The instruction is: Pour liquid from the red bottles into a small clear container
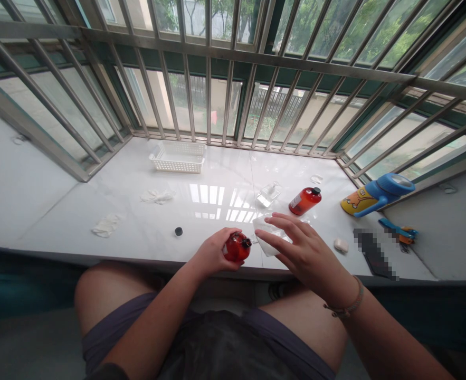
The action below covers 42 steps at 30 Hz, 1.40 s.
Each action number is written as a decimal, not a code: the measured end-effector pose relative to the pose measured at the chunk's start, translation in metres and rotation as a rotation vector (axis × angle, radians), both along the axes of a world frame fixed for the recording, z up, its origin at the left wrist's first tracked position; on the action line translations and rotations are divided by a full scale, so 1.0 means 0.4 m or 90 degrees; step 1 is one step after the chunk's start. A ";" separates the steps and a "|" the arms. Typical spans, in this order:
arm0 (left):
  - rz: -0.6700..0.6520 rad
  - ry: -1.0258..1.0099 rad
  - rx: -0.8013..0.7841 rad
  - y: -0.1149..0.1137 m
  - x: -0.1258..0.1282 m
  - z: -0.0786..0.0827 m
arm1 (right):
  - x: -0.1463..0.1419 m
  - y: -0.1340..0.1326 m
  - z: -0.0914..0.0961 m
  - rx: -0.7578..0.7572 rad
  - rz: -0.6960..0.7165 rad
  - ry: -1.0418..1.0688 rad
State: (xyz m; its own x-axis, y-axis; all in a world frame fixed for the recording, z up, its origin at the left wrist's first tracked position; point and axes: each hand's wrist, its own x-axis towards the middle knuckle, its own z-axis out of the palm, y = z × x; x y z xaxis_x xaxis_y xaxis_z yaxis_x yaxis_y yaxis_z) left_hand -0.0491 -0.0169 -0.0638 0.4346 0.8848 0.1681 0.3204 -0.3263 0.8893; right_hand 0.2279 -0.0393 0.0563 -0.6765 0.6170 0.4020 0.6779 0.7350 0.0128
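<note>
I have the left hand (216, 252) clasped around a translucent red bottle (235, 249) at the glossy white counter's (135, 240) near edge; the right hand (310, 254) spreads over a translucent whitish piece (265, 241), grip unclear. Beyond, a black-capped red bottle (304, 201) shows darker contents.

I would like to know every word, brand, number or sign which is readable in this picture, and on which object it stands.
No text can be read.
Red bottle in the left hand: pale label, too small and blurred.
Other red bottle: pale label, also too small.
Blue-and-yellow insulated cup: cartoon picture, no readable words.
Black flat object: partly pixelated, nothing legible.
</note>
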 end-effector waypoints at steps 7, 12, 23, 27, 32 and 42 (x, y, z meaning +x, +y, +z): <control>0.005 -0.006 0.011 0.000 0.002 0.001 | -0.001 0.002 0.003 0.004 0.010 -0.007; 0.002 -0.002 0.009 -0.001 0.002 0.003 | -0.001 0.003 0.004 0.012 0.012 -0.005; 0.005 -0.015 -0.006 0.000 0.001 0.004 | -0.002 0.003 0.012 0.025 0.020 -0.010; 0.007 -0.015 -0.004 0.000 0.001 0.005 | 0.000 0.004 0.013 0.022 0.027 -0.019; 0.006 -0.024 0.003 0.000 0.000 0.004 | 0.000 0.007 0.015 0.030 0.036 -0.024; 0.004 -0.029 -0.005 0.001 -0.002 0.000 | -0.001 0.008 0.022 0.035 0.045 -0.033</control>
